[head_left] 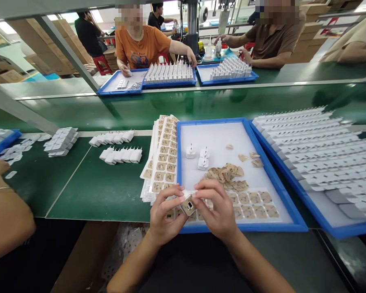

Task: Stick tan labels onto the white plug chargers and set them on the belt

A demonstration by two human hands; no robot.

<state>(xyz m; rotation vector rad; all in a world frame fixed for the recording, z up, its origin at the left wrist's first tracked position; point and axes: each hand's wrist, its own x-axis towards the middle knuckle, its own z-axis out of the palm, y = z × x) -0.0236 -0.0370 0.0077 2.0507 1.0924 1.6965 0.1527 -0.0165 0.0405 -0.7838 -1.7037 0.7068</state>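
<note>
Between my two hands is a white plug charger (188,206) with a tan sticker on the face turned towards me and a dark port opening in it. My left hand (167,213) grips it from the left, thumb below and fingers on top. The fingertips of my right hand (216,207) press at its right upper edge; whether they pinch a bit of sticker cannot be made out. Beneath lies a blue-rimmed tray (274,179) with a sheet of tan stickers (254,205), a heap of loose tan pieces (225,175) and several white chargers (203,158).
Stacked sticker sheets (164,154) lean left of the tray. Rows of chargers (120,154) stand on the green belt, more in a right-hand tray (317,158). A co-worker's arm (6,211) is at far left. People sit opposite behind blue trays (118,83).
</note>
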